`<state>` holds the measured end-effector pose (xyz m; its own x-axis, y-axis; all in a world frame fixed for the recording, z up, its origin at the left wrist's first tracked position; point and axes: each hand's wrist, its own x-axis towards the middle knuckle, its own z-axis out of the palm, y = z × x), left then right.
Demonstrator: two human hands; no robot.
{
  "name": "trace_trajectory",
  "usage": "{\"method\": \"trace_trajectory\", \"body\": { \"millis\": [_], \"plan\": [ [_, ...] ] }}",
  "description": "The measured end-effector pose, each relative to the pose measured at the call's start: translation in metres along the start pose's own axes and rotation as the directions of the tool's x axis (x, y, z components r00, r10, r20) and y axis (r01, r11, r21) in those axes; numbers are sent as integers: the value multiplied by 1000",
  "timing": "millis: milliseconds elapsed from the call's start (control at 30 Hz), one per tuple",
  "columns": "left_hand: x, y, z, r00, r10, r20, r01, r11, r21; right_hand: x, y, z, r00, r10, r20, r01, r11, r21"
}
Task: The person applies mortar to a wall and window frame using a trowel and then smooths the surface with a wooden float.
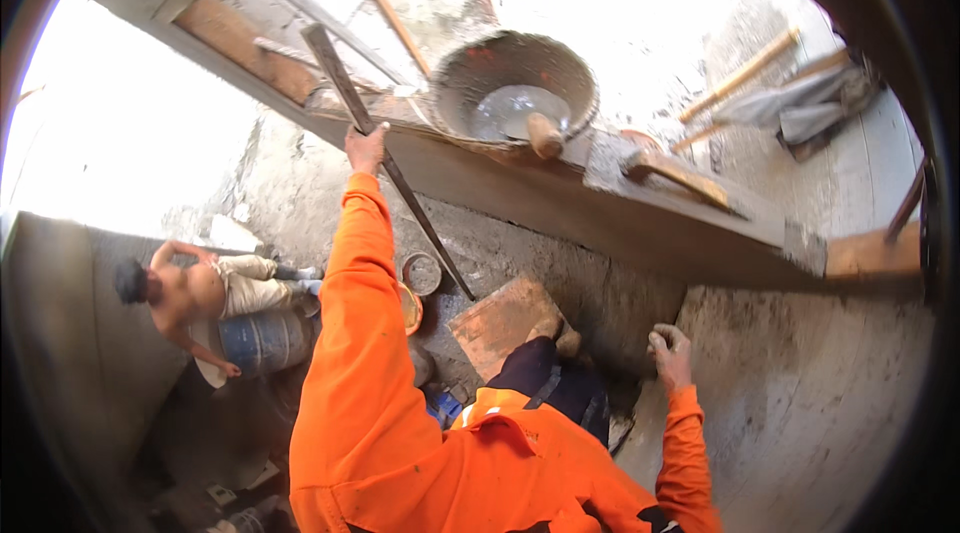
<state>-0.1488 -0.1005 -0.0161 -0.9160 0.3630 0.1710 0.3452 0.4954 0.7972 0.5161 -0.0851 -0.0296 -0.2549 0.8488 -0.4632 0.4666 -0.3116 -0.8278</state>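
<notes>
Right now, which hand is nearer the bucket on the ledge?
Left. The left hand, gripping a bar, is left of the bucket; the right hand is farther, lower right.

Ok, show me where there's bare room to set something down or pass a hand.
The reddish board is bare left of the shoes. A hand could likely pass between the long bar and right hand, before the ledge. Crowded: the ledge's top, with the bucket and wooden-handled tool, and the floor left of the board, with round containers.
</notes>
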Motion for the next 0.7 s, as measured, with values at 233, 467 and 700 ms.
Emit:
{"method": "trace_trajectory", "body": {
  "millis": [233,467,700],
  "plan": [
    [35,-43,33,942,336,8,-324,901,289,75,-98,-25,848,-480,-226,369,840,-397],
    [21,-36,50,957,224,184,-211,974,-86,185,-141,-23,781,-622,-56,302,455,-837],
    [6,-32,39,956,263,129,-273,960,65,208,-143,-18,800,-596,67,350,373,-859]
  ]
}}
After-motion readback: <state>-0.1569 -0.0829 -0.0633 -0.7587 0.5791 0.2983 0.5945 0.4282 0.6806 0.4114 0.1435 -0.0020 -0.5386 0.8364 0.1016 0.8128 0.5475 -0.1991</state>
